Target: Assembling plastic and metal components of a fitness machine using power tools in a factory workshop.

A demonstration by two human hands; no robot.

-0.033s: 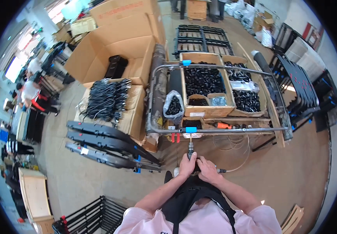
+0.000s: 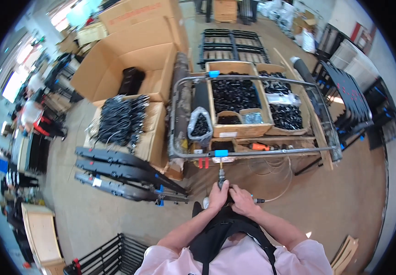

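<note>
Both hands are closed on a drill (image 2: 221, 176) with a hose joined at its right side. My left hand (image 2: 218, 196) wraps round its body just behind the chuck. My right hand (image 2: 243, 200) grips it from the right; the handle is mostly hidden by my fingers. The long thin bit (image 2: 221, 164) points away from me and its tip meets the near rail at a blue clip (image 2: 221, 153). That rail belongs to a dark metal tube frame (image 2: 271, 154) lying flat across the bench. Another blue clip (image 2: 214, 74) sits on the far rail.
Inside the frame stand a wooden box (image 2: 227, 132) of black parts, a plastic bag (image 2: 199, 124) and an orange tool (image 2: 259, 146). Black curved parts (image 2: 111, 172) jut out at left, below bundled cables (image 2: 121, 120). A thin hose (image 2: 287, 185) loops to the floor at right.
The whole scene has shifted slightly left in the view. Both hands keep the same grip on the drill, and its bit stays at the near blue clip.
</note>
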